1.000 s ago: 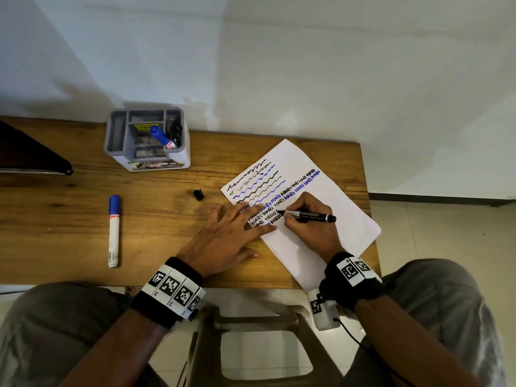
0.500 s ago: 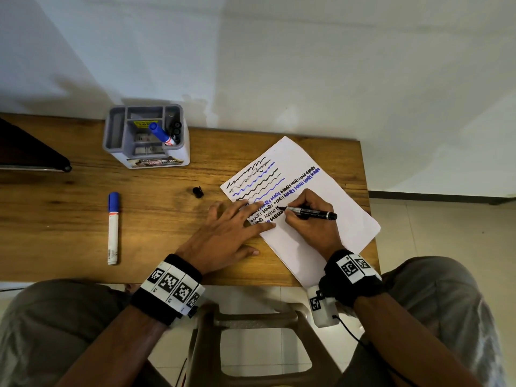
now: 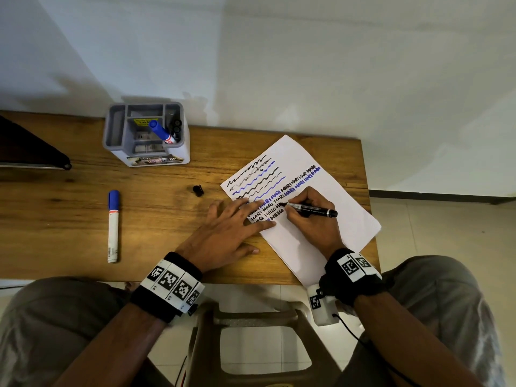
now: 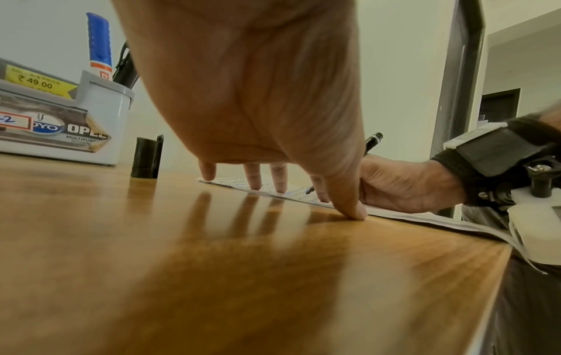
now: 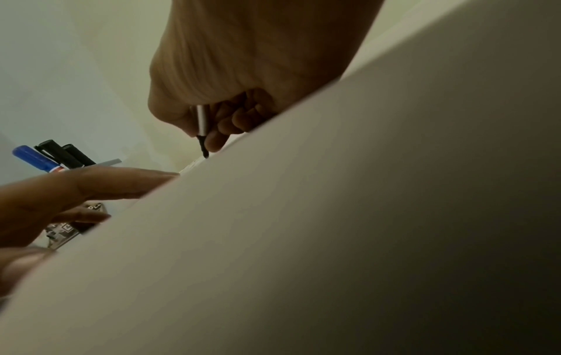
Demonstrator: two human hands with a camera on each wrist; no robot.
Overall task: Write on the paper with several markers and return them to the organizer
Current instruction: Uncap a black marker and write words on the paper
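Writing in progress: the right hand (image 3: pixel 310 219) pinches a black marker (image 3: pixel 312 210) between thumb and curled fingers, barrel slanted back over the knuckles so the tip meets the paper (image 3: pixel 329 196) at the end of the lower lettered rows. The paper lies askew on the table (image 3: pixel 69 219), its near corner overhanging the table's front edge, with wavy black and blue lines and rows of words already on it. The left hand (image 3: pixel 226 233) lies just left of the marker tip, fingers straight and spread, their tips pressing the paper's left margin while the thumb rests on bare wood beside the sheet — placed so, by appearance, to keep the sheet from sliding under the strokes. A black cap (image 3: pixel 198 190) stands on the table just off the paper's left edge, probably this marker's, kept within reach for recapping. Well left of the paper lies a blue-capped white marker (image 3: pixel 113 226), capped and not yet returned. The grey organizer (image 3: pixel 145 135) stands beyond and left of the paper, against the wall, holding one blue-capped marker and black pens in its right-hand slots. A dark object juts in at the table's far left; what it is cannot be told. Judgement: mid-task — writing continues, two markers remain out.
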